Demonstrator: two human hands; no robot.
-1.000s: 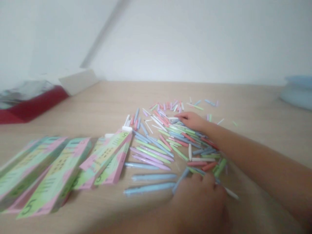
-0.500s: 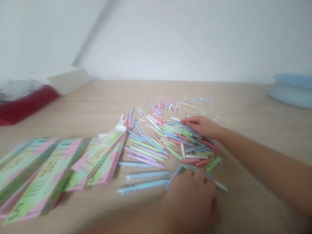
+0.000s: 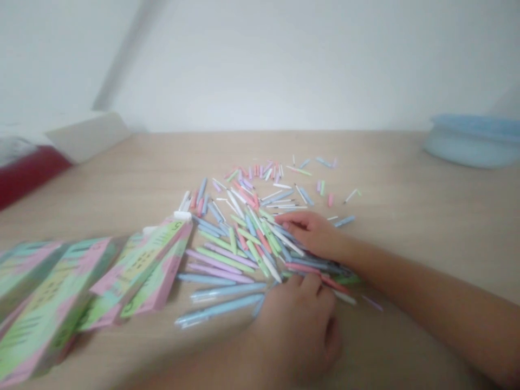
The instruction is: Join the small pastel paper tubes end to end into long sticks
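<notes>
A heap of pastel pens [image 3: 260, 238] in green, blue, coral and white lies in front of me. My right hand [image 3: 314, 233] reaches in from the right and rests against the heap's right side. Its fingers are stretched out, with the thumb apart and pens below the palm. Nearer to me, my left hand [image 3: 298, 325] lies palm down at the heap's near edge. Its fingers are bent inward and the tips are hidden, so whatever is under them cannot be made out. Left of it lie light blue pens [image 3: 227, 306] with clear ends, and purple pens [image 3: 221, 262].
Printed pastel pen boxes [image 3: 52, 303] marked 5 lie at the left. Small caps [image 3: 260, 171] and thin white refills [image 3: 284, 204] are scattered behind the heap. A red and white box [image 3: 36, 165] stands far left, a light blue rounded object [image 3: 471, 143] far right.
The view has turned slightly right. My right hand has come nearer to my left, and pens between them are bunched differently. Thin refills now show behind the right hand.
</notes>
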